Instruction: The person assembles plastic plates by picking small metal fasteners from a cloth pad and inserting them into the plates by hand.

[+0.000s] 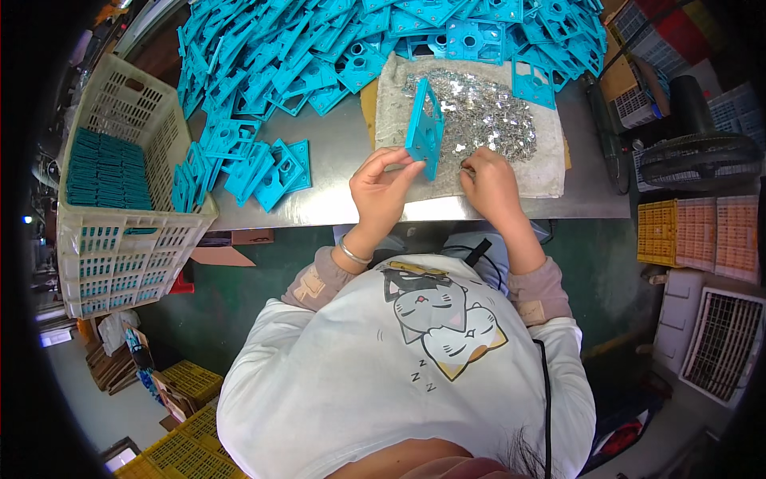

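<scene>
Between the thumb and fingers of my left hand (383,185) a turquoise plastic plate (425,132) is held up on edge, its openings facing right. My right hand (489,185) is closed in a pinch at the near edge of a pale cloth (542,180); whatever sits between its fingertips is too small to make out. Beyond that hand, a spread of small shiny metal parts (495,120) lies on the cloth. One more turquoise plate (533,85) rests at the cloth's far right corner.
A big heap of turquoise plates (295,56) covers the far side of the metal table (335,152). Several loose plates (281,172) lie left. At the left stands a white crate (120,239) with stacked plates (108,172). A black fan (698,156) is at the right.
</scene>
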{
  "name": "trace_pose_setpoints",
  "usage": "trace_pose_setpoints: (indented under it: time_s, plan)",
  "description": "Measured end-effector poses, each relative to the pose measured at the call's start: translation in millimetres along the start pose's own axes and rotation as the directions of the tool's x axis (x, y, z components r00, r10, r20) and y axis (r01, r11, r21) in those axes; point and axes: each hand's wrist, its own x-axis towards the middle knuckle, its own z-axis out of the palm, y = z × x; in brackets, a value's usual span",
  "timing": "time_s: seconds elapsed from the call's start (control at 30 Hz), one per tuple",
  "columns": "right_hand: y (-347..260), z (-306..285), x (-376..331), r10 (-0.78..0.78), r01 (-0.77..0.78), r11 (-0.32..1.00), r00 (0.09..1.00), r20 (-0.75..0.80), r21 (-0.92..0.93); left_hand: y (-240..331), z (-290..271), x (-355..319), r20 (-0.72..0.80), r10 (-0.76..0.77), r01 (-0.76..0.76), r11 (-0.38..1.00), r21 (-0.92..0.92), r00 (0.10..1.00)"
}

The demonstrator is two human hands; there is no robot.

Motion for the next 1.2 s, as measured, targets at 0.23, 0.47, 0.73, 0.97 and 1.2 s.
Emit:
trace_pose_setpoints:
  time_s: [0.23,0.47,0.73,0.97,1.2]
  plan:
    - [-5.4,17.7,0.0,-0.056,0.041,0.977,0.996,-0.067,-0.21,1.8,0.6,-2.6,-0.007,-0.012,0.012,1.0,-0.011,1.0]
    - [-2.0,6.4,2.0,-0.074,0.073,0.989,0.997,-0.006,-0.132,-0.4,0.0,-3.3,-0.011,-0.001,0.001,1.0,0.026,1.0]
    - [-3.1,-0.5,1.2,0.073,-0.076,0.996,0.996,0.057,0.049,-1.5,0.1,-4.0,-0.021,-0.026,0.026,1.0,0.015,0.999]
    - [-3.6,10.6,-1.1,-0.103,0.102,0.978,0.995,0.003,-0.181,-1.4,2.8,-4.8,-0.029,-0.045,0.044,0.999,-0.027,0.999]
    - [-37.6,-17.9,4.8,-0.057,0.126,0.935,0.976,-0.209,0.333,5.0,6.0,-4.8,0.007,-0.066,0.067,0.997,-0.03,0.998]
